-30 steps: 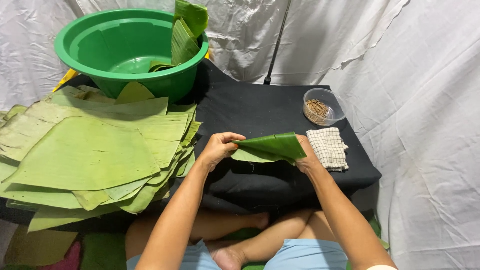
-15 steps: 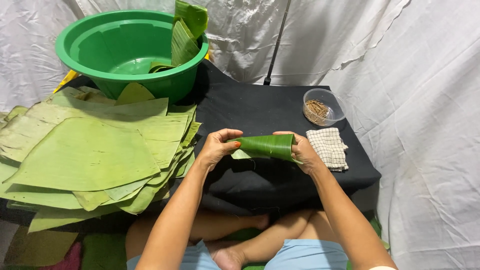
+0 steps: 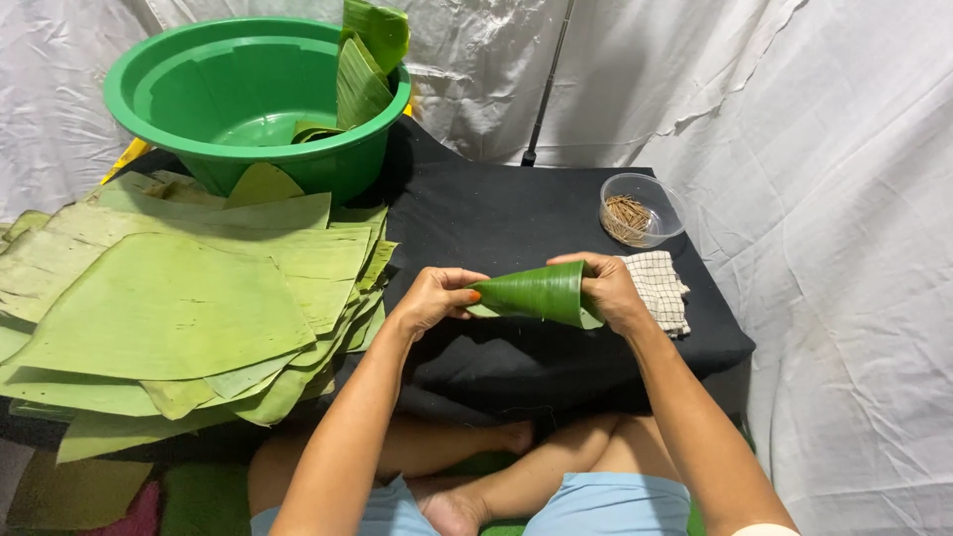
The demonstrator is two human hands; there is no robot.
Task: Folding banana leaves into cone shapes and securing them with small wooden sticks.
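We have a green banana leaf rolled into a cone (image 3: 536, 293) held level between both hands, above the black-draped counter (image 3: 516, 213). Left hand (image 3: 434, 298): grip closed on the pointed tip, thumb and fingers pinched around it. Right hand (image 3: 611, 291): grip wrapped over the wide open end, fingers curled across the top edge, thumb under. The cone's point faces left, its mouth right. Just behind the right hand lies a white checked folded cloth (image 3: 663, 288); beyond it, a small clear plastic bowl of thin brown sticks (image 3: 640, 208). Well to our left, a stack of flat green banana leaf sheets (image 3: 169, 308). Behind that, a round green plastic basin (image 3: 228, 94) with folded leaf pieces (image 3: 365, 60) on its rim.
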